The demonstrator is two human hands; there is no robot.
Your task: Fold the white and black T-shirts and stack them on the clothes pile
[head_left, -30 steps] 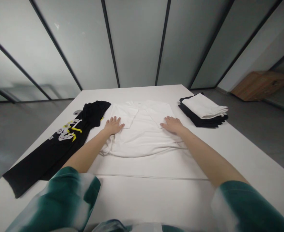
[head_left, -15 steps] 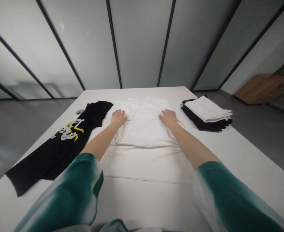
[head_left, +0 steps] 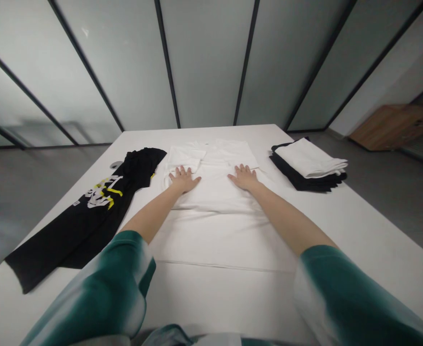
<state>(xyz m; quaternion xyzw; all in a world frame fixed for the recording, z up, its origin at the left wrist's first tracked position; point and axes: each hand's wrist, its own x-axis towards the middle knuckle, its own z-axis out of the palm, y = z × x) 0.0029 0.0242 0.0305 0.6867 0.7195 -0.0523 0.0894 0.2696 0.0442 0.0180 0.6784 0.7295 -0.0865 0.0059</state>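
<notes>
Mid-worktop (head_left: 211, 300), white T-shirt (head_left: 215, 197) lies flat; left hand (head_left: 184, 179) and right hand (head_left: 243, 177) are both open, fingers spread, palms down on it, gripping nothing. Risk: sideways drag under the palms could ruck the cotton or shift the folded flap (head_left: 182, 158). Black printed garment (head_left: 99, 202) lies just left, folded stack (head_left: 308, 166) right, frosted glass panels (head_left: 204, 62) beyond.

I'm seeing a plain white T-shirt (head_left: 215, 192) at centre frame and a black garment (head_left: 70, 230) at lower left, carrying a white-and-yellow print. At right, I'm reading folded white cloth (head_left: 308, 158) sitting on folded black cloth (head_left: 298, 181). Along the bottom, teal-green sleeves (head_left: 103, 288) are showing white tie-dye blotches, and a brown wooden box (head_left: 395, 127) is showing at upper right.
</notes>
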